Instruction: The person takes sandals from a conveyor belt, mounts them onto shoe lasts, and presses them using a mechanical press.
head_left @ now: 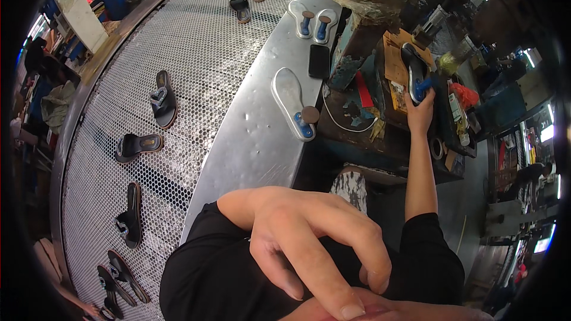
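Note:
My right hand (420, 113) reaches out to the work stand on the right, its fingers wrapped round the blue handle (423, 86) of a shoe-shaped form (411, 62) with a black edge. Brown cardboard (395, 59) lies beneath and beside that form. Close to the camera, my left hand (321, 235) is raised with bent fingers spread apart and nothing in them. A silver shoe-shaped plate (288, 96) with a blue post and a round brown knob (310, 115) lies on the metal ledge. Two similar plates (301, 19) (324, 27) stand farther along it.
Several black sandals (163, 100) lie on the perforated conveyor (196, 77) at left. A black phone (319, 61) rests on the metal ledge (244, 125). Red strip (363, 89) and a white cable (351, 129) lie on the stand. Another person's hand (90, 309) shows at lower left.

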Demonstrator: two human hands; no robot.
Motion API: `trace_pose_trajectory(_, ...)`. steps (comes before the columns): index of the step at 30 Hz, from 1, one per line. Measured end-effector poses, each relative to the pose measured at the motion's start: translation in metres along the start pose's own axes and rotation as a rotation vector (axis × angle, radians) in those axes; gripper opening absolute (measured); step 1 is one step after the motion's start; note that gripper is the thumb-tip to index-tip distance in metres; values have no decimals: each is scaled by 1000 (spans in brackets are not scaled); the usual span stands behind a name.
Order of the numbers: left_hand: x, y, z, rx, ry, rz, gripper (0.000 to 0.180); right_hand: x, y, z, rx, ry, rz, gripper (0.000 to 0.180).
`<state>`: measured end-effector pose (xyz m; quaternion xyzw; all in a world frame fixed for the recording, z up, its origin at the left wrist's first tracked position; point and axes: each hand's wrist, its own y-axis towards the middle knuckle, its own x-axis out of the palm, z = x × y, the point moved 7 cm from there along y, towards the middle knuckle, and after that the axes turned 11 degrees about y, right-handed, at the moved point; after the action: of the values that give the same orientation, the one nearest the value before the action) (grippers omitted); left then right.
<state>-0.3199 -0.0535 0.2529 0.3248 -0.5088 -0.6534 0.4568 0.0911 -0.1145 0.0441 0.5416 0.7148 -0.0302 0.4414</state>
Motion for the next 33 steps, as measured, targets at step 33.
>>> trace_pose_trajectory(33, 7, -26, 7, 181, 142, 110, 31, 3, -6, -5, -49, 34, -1, 83)
